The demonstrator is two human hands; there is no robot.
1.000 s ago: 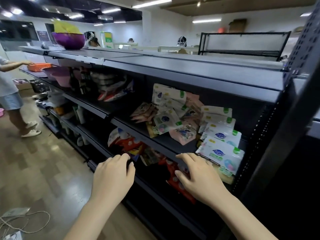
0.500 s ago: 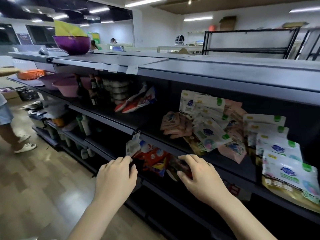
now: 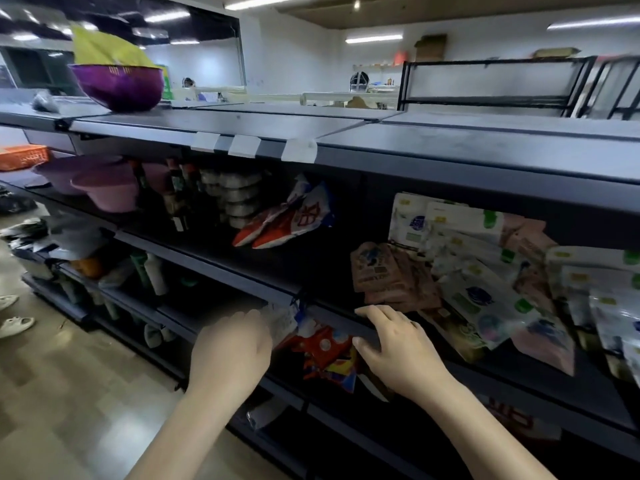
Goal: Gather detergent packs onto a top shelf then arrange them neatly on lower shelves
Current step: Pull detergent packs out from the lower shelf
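Dark metal top shelf (image 3: pixel 450 133) above, bare over this bay but for a purple bowl (image 3: pixel 117 86) far off to the left, so gathering judged barely begun. Red and blue detergent packs (image 3: pixel 325 351) heaped loosely on a lower shelf, directly between the two hands and partly hidden under the shelf lip (image 3: pixel 332 317) above them. Left hand (image 3: pixel 230 355) reached in at the heap's left edge, fingers curled forward, tips out of sight against a pale crumpled pack (image 3: pixel 280 318); could not tell whether gripping or only touching. Right hand (image 3: pixel 394 344) laid at the shelf lip just right of the heap, fingers close together and lightly bent, thumb tucked below the edge; nothing visibly pinched. More red packs (image 3: pixel 280 226) leaning in a slant one level up to the left, and a jumble of white-and-green pouches (image 3: pixel 478 299) and pink pouches (image 3: pixel 388 275) on the shelf to the right, none squared up. Judged as early stage: nothing lifted to the top here, every pile untidy, both the collecting and the neat arranging on lower shelves left to do.
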